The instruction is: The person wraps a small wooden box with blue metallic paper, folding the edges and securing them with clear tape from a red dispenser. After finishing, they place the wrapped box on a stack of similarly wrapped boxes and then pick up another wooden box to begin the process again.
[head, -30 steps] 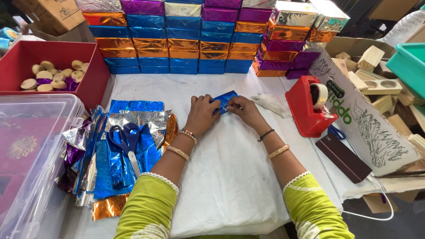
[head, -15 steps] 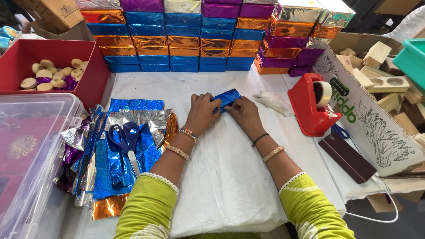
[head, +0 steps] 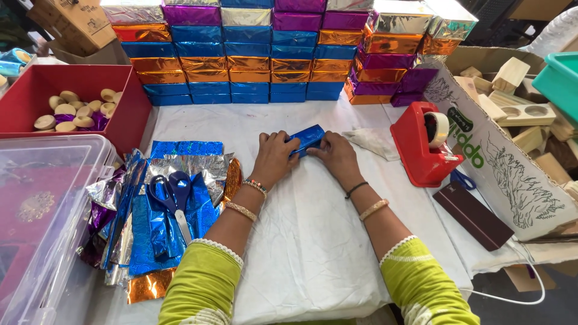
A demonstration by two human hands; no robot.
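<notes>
Item: small rectangular block wrapped in shiny blue foil [head: 308,138], lying on the white cloth-covered counter [head: 313,241] near its middle, lengthwise tilted toward the far right. Left hand [head: 274,157] grasps its near-left end, fingers curled over the edge; right hand [head: 338,157] presses on its right end, fingers flat against the foil.

Containers: red open box [head: 129,114], far left, holding round pale wooden discs, about ten visible, with a scrap of purple foil among them. Clear plastic lidded tub [head: 54,241], near left, contents too blurred to tell. Printed cardboard carton [head: 506,174], right, holding pale wooden blocks, count unclear.

Loose stock: one pile of foil sheets [head: 150,235], blue, silver and orange, left of the arms; one pair of blue-handled scissors [head: 171,198] on top. One red tape dispenser [head: 424,150] with a pale roll, right of the hands. One dark maroon flat case [head: 472,215] beside it. Wall of foil-wrapped boxes [head: 241,54], blue, orange, purple, silver, stacked about six rows high at the far edge
</notes>
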